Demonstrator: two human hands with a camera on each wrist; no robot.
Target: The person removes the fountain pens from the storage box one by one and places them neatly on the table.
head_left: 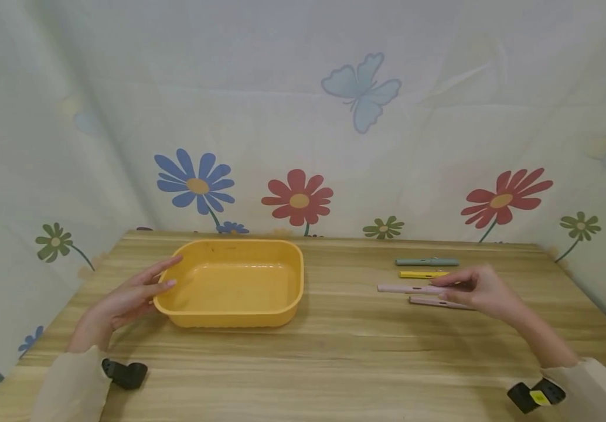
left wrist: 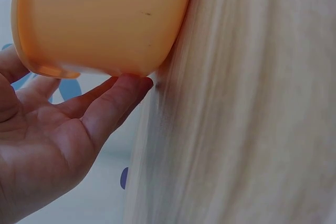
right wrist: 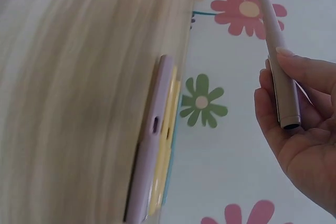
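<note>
My left hand (head_left: 123, 302) grips the left rim of a yellow plastic basin (head_left: 237, 319); fingers reach over the rim while others touch the outer wall, as the left wrist view shows. Between the thumb and fingers of my right hand (head_left: 493, 296) is a pale pink pen (right wrist: 283, 82), raised off the table. Beneath that hand lies a mauve pen (head_left: 424, 302), its right part covered. Behind it are a yellow pen (head_left: 421, 274), partly hidden by the hand, and a grey-green pen (head_left: 426, 262).
Basin and pens are on a wood-grain table (head_left: 334, 363). A pale cloth (head_left: 419, 146) printed with flowers and a butterfly hangs behind the table's far edge and along its sides. Each wrist bears a small black camera (head_left: 123, 374).
</note>
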